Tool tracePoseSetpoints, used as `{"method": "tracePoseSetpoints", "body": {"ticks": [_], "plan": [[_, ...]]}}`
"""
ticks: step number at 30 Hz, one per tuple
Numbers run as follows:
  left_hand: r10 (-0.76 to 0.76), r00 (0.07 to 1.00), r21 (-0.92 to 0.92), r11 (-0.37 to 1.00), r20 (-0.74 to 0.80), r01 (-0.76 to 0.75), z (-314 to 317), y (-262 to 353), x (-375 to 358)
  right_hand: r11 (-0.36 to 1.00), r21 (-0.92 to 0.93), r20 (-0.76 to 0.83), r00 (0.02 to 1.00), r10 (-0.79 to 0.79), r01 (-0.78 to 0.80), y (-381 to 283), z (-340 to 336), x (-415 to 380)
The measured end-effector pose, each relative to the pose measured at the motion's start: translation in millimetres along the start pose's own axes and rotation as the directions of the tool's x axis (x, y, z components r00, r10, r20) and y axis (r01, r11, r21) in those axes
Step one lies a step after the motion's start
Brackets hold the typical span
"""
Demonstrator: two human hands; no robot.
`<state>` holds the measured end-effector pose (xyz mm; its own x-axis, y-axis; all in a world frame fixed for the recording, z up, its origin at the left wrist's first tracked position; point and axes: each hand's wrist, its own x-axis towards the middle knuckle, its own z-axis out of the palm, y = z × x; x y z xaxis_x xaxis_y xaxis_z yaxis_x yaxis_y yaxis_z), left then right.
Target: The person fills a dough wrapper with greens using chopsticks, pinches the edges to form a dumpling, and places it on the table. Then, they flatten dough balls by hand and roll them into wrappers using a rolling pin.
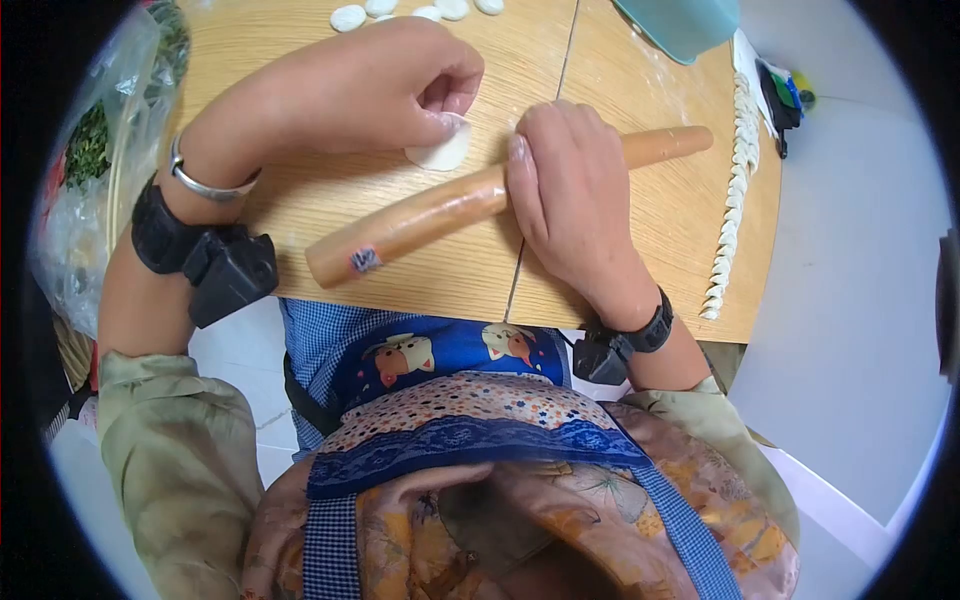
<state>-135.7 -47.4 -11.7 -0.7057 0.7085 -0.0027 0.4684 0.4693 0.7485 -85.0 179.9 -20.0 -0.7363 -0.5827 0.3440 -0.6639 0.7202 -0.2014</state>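
My left hand (440, 80) is closed with curled fingers, and its thumb pinches the edge of a thin round dough wrapper (442, 153) on the wooden table. Just to the right, my right hand (572, 185) is wrapped over a wooden rolling pin (425, 220). The pin slants across the table, its left end nearer to me and its right end farther away. Its middle lies under my right palm, close beside the wrapper but apart from it. A small label shows near the pin's left end.
Several small flattened dough discs (348, 18) lie at the table's far side. A teal basin (690, 28) stands at the far right. Along the right edge runs a long row of overlapping pale dough pieces (733, 200). Clear plastic bags with leafy greens (90, 150) sit at the left.
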Motion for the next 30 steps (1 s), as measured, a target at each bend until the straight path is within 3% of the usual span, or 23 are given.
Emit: {"method": "tracePoseSetpoints", "body": {"ticks": [2,6,8,15,17,21,23,27,30], "plan": [[-0.042,0.998,-0.178,0.983,-0.037,0.034,4.3,-3.1,-0.6,1.000,0.008,-0.013,1.000,-0.005,0.005,-0.3,-0.6,-2.2],[-0.103,0.991,-0.264,0.957,0.089,0.124,-0.9,-2.6,2.3,1.000,0.014,-0.016,1.000,0.009,-0.009,1.5,2.8,5.5],[-0.208,0.969,-0.275,0.931,0.136,0.239,-4.7,1.9,2.5,1.000,0.008,0.001,1.000,0.011,-0.011,4.1,6.3,14.3],[-0.107,0.993,-0.173,0.978,0.055,0.115,0.1,-9.1,2.6,0.999,0.031,-0.026,0.999,0.019,-0.019,13.7,21.1,51.2],[0.053,0.998,-0.099,0.993,-0.040,-0.057,3.1,-17.8,4.4,0.999,0.031,-0.035,0.999,0.016,-0.015,14.9,23.5,55.2],[0.080,0.995,-0.123,0.989,-0.054,-0.086,2.5,-12.1,2.8,0.998,0.048,-0.037,0.999,0.034,-0.032,11.6,21.2,46.3],[-0.068,0.997,-0.091,0.993,0.023,0.069,-0.9,0.7,0.5,0.999,0.039,-0.024,0.999,0.025,-0.024,7.1,15.0,33.9],[-0.045,0.998,-0.044,0.998,0.032,0.046,0.2,-0.1,1.2,1.000,0.008,0.000,1.000,0.020,-0.020,-1.9,2.4,6.5],[-0.021,0.999,-0.139,0.990,-0.045,0.015,4.7,-2.7,0.0,0.999,0.032,-0.020,1.000,0.017,-0.017,-3.5,-0.7,-2.3]]}}
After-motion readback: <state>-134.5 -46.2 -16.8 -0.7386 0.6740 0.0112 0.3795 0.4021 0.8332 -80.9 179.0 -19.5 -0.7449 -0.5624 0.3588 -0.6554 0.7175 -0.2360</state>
